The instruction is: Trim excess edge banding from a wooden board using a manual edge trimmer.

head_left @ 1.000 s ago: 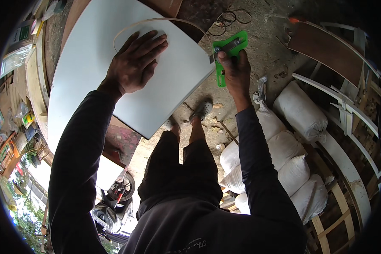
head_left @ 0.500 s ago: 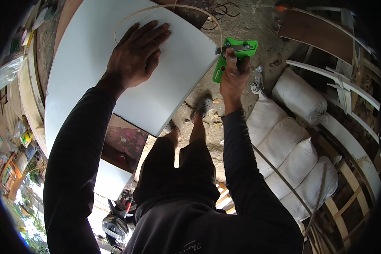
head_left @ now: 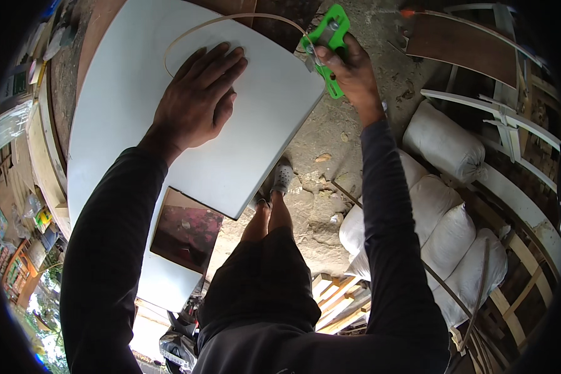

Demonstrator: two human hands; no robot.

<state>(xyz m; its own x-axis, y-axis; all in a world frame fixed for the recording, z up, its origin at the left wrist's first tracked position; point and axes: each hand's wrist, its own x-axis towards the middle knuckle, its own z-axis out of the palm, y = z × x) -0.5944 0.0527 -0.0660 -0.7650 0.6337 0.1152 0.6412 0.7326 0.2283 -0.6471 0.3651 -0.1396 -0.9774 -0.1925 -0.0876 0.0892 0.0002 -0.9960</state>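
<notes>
A large white panel lies before me, its right corner nearest the tool. My left hand rests flat on it, fingers stretched out and nothing held. At that corner, my right hand grips a green edge trimmer with metal screws and a blade plate, thumb pressed on its top. A thin pale edging strip arches over the panel from beside my left fingers to the trimmer. How the strip meets the trimmer is partly covered by my fingers.
Stuffed white sacks are piled on the floor at the right, by white wooden frames. Wood offcuts lie near my legs. A dark-patterned board sits under the panel's near edge. A brown board leans at the far right.
My right hand has turned the trimmer more upright and moved it up along the panel's corner. My left hand stays on the panel. My feet have shifted slightly left in view.
</notes>
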